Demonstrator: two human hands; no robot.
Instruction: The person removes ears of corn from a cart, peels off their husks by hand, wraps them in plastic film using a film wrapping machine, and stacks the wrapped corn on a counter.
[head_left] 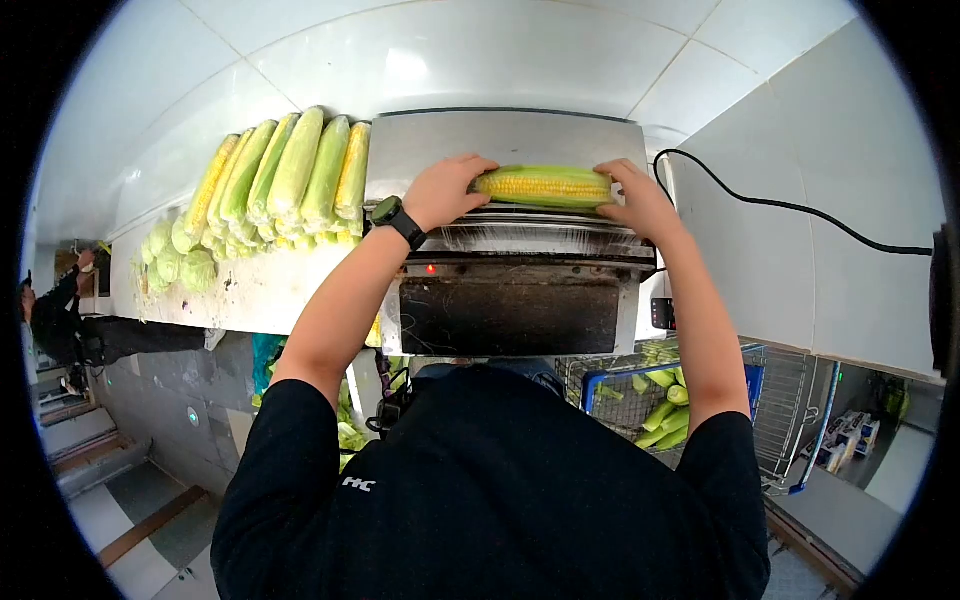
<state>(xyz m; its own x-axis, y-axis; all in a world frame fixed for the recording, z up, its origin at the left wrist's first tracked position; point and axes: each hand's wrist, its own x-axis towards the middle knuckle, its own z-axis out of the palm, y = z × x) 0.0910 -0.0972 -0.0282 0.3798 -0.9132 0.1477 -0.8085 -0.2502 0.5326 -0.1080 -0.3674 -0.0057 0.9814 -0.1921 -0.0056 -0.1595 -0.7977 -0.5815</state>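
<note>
An ear of corn (545, 187), partly husked with a row of yellow kernels showing, lies sideways between my hands. My left hand (448, 192), below a black wristwatch (398, 222), grips its left end. Around the right end, the fingers of my right hand (637, 200) are curled. Under the corn is the metal top of a film wrapping machine (420, 135). Clear plastic film (540, 238) stretches along the machine's front bar. Nearer to me sits its dark, stained plate (510, 315), with a small red light (431, 269) at the upper left.
Several wrapped corn ears (298, 165) are stacked left of the machine, beside round green vegetables (180, 260). A wire cart (790, 400) holding green vegetables (668, 415) stands below right. A black cable (800, 208) crosses the right wall. Another person (70, 325) is at far left.
</note>
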